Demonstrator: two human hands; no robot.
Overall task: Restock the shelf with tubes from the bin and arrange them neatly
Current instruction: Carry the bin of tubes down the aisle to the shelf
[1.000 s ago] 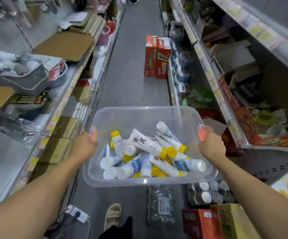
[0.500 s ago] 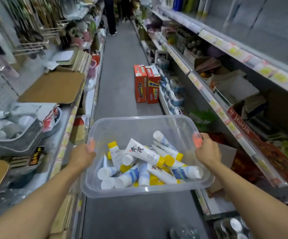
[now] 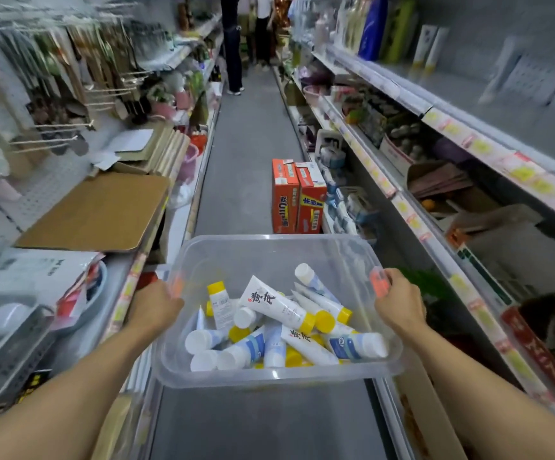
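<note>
Clear bin (image 3: 269,254) level between both shelves, mid-aisle, tubes (image 3: 279,323) heaped loose inside. Left hand (image 3: 155,308) and right hand (image 3: 399,302) each curled over a side rim. Best kept flat, steady, clear of orange boxes (image 3: 297,197) far ahead.

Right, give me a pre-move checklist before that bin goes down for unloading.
1. Left hand gripping the bin rim: ok.
2. Right hand gripping the opposite rim: ok.
3. Tubes all inside the bin: ok, though jumbled.
4. Aisle floor directly ahead passable: ok; orange boxes stand to the right.
5. People at the far end out of the way: ok.
6. Free shelf spot for the tubes: cannot tell.
</note>
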